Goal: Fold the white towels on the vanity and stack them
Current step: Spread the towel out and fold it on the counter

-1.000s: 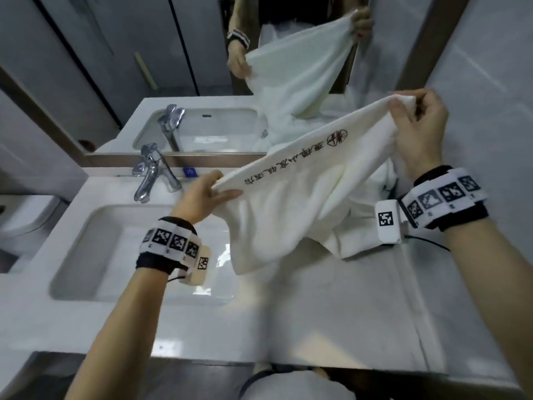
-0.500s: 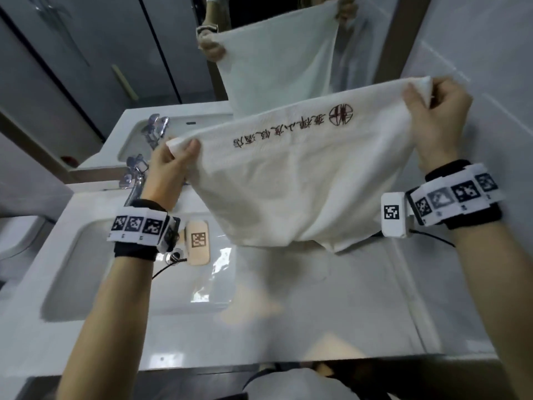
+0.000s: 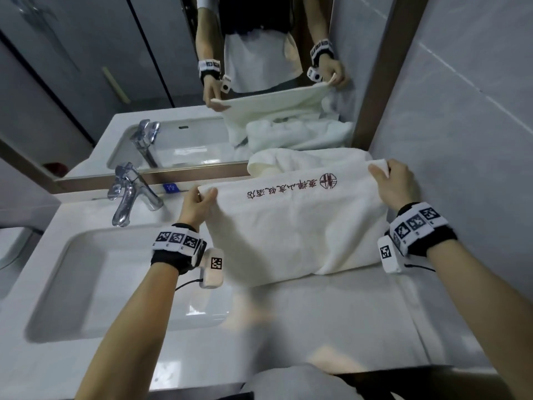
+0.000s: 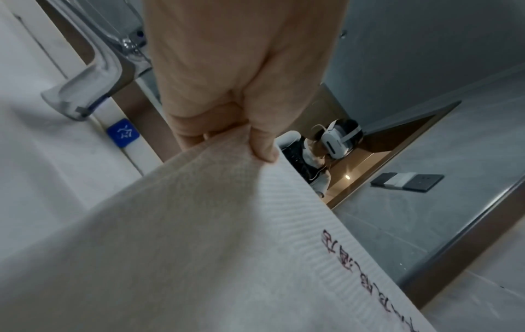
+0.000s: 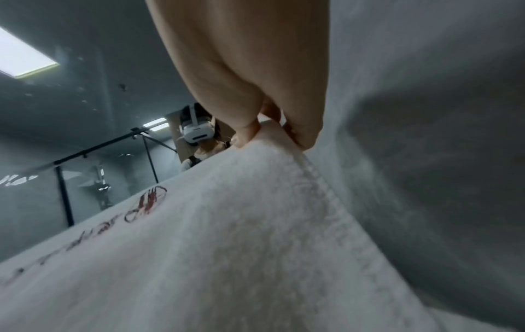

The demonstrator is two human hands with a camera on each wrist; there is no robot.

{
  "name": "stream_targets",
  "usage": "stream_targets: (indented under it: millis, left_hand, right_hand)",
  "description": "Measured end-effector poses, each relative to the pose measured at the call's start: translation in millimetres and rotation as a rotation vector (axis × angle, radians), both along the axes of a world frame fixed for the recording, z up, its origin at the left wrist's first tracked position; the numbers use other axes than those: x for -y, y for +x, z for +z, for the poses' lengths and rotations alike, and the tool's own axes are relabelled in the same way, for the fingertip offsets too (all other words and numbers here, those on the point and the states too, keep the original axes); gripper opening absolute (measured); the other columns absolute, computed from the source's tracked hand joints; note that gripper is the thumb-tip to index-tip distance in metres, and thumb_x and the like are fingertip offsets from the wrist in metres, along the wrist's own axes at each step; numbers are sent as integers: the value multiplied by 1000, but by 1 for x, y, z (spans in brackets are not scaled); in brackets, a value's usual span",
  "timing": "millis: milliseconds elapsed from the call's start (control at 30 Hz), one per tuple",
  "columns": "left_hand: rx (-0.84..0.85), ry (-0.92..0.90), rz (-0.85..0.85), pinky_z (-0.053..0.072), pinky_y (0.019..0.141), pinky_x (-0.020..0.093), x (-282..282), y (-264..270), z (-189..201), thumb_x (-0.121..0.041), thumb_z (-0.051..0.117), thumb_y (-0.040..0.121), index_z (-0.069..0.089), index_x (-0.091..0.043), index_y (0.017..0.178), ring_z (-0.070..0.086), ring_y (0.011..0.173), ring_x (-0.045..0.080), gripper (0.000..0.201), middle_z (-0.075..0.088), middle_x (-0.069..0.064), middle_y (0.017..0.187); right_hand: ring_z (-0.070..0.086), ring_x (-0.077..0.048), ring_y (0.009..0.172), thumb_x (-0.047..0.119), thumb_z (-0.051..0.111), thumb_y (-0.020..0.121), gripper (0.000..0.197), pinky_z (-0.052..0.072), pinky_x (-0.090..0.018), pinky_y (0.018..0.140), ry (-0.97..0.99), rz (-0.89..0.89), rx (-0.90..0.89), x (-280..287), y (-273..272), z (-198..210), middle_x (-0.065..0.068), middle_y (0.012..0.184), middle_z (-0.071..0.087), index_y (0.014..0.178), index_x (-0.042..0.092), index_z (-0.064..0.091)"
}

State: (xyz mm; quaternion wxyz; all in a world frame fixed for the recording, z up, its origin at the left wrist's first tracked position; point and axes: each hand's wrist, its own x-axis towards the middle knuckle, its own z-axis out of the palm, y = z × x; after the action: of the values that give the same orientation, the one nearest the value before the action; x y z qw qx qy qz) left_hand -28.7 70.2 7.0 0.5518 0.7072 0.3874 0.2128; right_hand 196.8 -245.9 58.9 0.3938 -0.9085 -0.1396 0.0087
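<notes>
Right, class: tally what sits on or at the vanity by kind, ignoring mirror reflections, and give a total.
White towels: 2, the printed towel held by both hands and a crumpled towel behind it
Taps: 1, chrome tap
Basins: 1, sink
Total: 4

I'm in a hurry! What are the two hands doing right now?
Left hand: pinching the left corner of the printed white towel.
Right hand: pinching that towel's right corner.

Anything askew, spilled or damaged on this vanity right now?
Nothing spilled or damaged. The only untidy spot is a crumpled white towel bunched against the mirror behind the lettered towel, which the left hand and right hand pinch by its far corners. It looks unfolded.
</notes>
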Motion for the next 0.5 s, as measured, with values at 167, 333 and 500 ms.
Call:
stream_targets:
  millis: [167,333,500]
  left_hand:
    - [-131,-38,1,44,64,30,-20,27,-16,-29,61,90,59,-2,91,54,76,21,27,57,9,77]
    - [-169,-1,118,24,50,27,-21,46,-25,-37,68,83,40,-14,51,31,51,17,48,35,4,53]
    - [-282,-205,5,34,69,27,-6,36,-62,-44,60,87,41,-13,68,39,74,20,42,37,8,72]
  right_hand:
    - [59,-37,91,34,54,92,31,36,-31,71,-61,14,-33,-11,30,-15,-24,103,65,88,3,58]
    - [62,-34,90,37,61,87,35,47,-37,77,48,-41,-114,-23,50,-34,-19,100,68,95,3,64]
    - [59,-39,98,41,47,94,51,42,-36,79,-73,-7,-281,-20,48,-61,-28,108,64,98,-7,63]
